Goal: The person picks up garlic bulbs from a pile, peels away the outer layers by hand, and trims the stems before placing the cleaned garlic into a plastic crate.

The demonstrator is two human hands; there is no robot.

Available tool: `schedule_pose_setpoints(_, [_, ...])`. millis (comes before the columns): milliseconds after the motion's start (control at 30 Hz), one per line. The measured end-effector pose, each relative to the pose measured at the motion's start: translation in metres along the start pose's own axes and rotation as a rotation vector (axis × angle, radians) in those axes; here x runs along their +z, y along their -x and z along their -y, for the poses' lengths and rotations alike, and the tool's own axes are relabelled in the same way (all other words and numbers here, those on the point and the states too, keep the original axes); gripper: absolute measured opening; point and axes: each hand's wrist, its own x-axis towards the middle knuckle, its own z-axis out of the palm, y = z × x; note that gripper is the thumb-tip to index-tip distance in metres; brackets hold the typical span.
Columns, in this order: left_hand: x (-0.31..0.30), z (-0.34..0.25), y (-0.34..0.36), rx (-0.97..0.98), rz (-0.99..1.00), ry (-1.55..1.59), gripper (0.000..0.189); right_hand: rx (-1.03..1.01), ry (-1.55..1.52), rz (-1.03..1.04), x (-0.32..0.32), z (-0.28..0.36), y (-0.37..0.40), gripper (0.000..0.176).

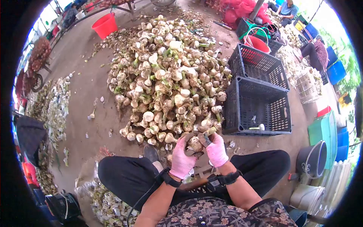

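Note:
Both hands wear pink gloves with dark, dirty fingers. My left hand (183, 158) curls round the left side of a garlic bulb (195, 144). My right hand (216, 148) is closed on the bulb's stem (209, 131), at the bulb's upper right. Just beyond the hands lies a big heap of garlic bulbs (166, 83) with stems and dirt on them. At the right of the heap stands a black crate (242, 126) with one garlic bulb (261, 127) inside.
Another black crate (281, 72) adjoins the first, with a red bucket (258, 44) behind it. A red bucket (104, 25) stands beyond the heap. Peelings (109, 204) lie by my left knee. A dark bucket (312, 159) is at right. Other people sit at the upper right.

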Motion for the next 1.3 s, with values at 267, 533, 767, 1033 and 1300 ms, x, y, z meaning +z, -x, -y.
schedule_pose_setpoints(267, [-0.001, -0.007, -0.005, -0.174, 0.071, 0.168, 0.073, -0.138, 0.045, 0.141, -0.015, 0.003, 0.000, 0.038])
schedule_pose_setpoints(533, [-0.004, -0.003, -0.009, -0.245, 0.054, 0.453, 0.061, -0.339, 0.316, -0.038, -0.024, -0.012, -0.002, 0.057])
schedule_pose_setpoints(767, [-0.014, 0.011, -0.010, -0.403, 0.151, 0.610, 0.055, -0.376, 0.517, -0.030, -0.035, -0.016, 0.001, 0.050])
schedule_pose_setpoints(1033, [-0.009, 0.010, 0.003, -0.416, 0.231, 0.532, 0.063, -0.314, 0.620, -0.040, -0.028, -0.001, -0.001, 0.044])
schedule_pose_setpoints(1300, [-0.010, -0.013, 0.008, -0.500, 0.414, 0.760, 0.066, -0.328, 1.097, 0.136, -0.083, -0.033, -0.016, 0.046])
